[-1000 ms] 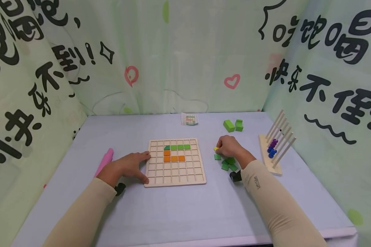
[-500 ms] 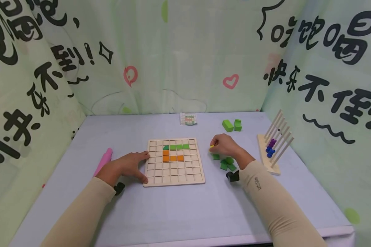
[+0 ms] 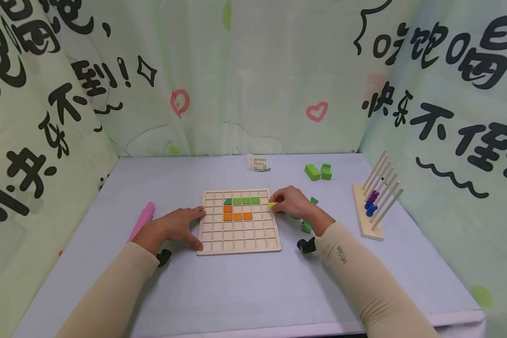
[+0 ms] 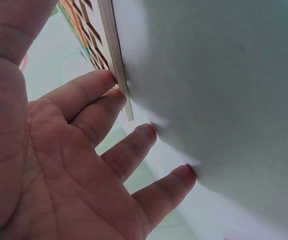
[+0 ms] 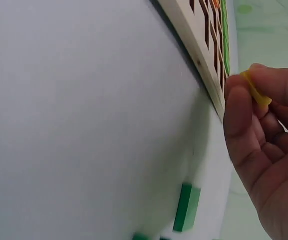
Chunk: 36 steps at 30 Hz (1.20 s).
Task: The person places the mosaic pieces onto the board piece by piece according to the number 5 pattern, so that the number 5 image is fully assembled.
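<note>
Sleeves: beige ones (image 3: 114,281) cover both forearms, reaching in over the white-covered table (image 3: 219,295).
Left hand: spread (image 3: 175,227), its thumb and fingertips touching the left edge of the gridded wooden board (image 3: 241,237).
Pink object: a long one (image 3: 144,218) lies just left of that hand, partly hidden by the wrist.
Board: flat between the hands; orange tiles (image 3: 238,217) form an L, with a dark green tile (image 3: 227,202) and light green tiles (image 3: 246,201) in a row above.
Right hand: thumb and fingertips (image 3: 295,203) pinch a yellow piece (image 3: 272,204) at the board's right rim; whether it touches the wood, I cannot tell.
Loose green tiles: beside and partly behind the right wrist (image 3: 306,227).
Peg stand: wooden, farther right (image 3: 367,220), bearing purple and blue beads (image 3: 370,206).
Green blocks: beyond the right hand (image 3: 312,172).
Printed sheet: near the table's far edge (image 3: 258,163).
Backdrop: pale green curtain (image 3: 245,70) with black lettering.
</note>
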Motion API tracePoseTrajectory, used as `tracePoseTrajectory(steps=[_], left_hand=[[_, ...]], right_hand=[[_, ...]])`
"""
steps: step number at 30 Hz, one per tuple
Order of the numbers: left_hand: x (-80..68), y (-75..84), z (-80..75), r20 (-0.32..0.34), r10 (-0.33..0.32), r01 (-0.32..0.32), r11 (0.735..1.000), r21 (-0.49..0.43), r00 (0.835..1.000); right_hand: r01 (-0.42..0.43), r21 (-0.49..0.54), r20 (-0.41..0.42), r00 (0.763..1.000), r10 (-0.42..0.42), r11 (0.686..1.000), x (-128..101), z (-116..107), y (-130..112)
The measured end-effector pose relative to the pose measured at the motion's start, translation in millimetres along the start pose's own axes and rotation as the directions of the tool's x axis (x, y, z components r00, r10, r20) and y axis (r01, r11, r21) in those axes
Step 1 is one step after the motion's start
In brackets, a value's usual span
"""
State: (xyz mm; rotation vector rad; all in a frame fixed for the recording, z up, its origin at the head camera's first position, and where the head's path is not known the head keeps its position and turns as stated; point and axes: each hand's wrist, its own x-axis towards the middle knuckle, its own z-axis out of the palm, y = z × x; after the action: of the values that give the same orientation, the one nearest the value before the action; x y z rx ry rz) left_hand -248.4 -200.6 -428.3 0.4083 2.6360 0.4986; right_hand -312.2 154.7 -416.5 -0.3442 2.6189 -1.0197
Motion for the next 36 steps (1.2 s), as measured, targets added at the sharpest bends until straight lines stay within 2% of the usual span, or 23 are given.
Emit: tracePoseTrajectory(steps=[14, 20, 29, 36], left_hand=[[-0.4, -0.6, -3.8, -0.008, 0.027, -0.027, 1.0, 0.008, 1.0], [0.1, 0.5, -2.7, 0.006, -0.005, 0.005, 1.0, -0.022, 1.0], [-2.0, 2.5, -1.6, 0.005, -0.021, 0.021, 0.999, -0.024, 1.0], [-1.8, 3.1, -1.9, 0.009, -0.018, 0.019, 1.0, -0.018, 1.0]], right_hand=[[0.042, -0.077, 0.063, 0.997, -0.037, 0.996, 9, 24, -25], [0.056, -0.134, 0.07, 0.996, -0.047, 0.989, 12, 31, -29], [0.058, -0.24, 0.046, 0.998, -0.049, 0.969, 13, 38, -33], [0.064, -0.276, 0.033, 0.998, -0.057, 0.959, 12, 42, -35]])
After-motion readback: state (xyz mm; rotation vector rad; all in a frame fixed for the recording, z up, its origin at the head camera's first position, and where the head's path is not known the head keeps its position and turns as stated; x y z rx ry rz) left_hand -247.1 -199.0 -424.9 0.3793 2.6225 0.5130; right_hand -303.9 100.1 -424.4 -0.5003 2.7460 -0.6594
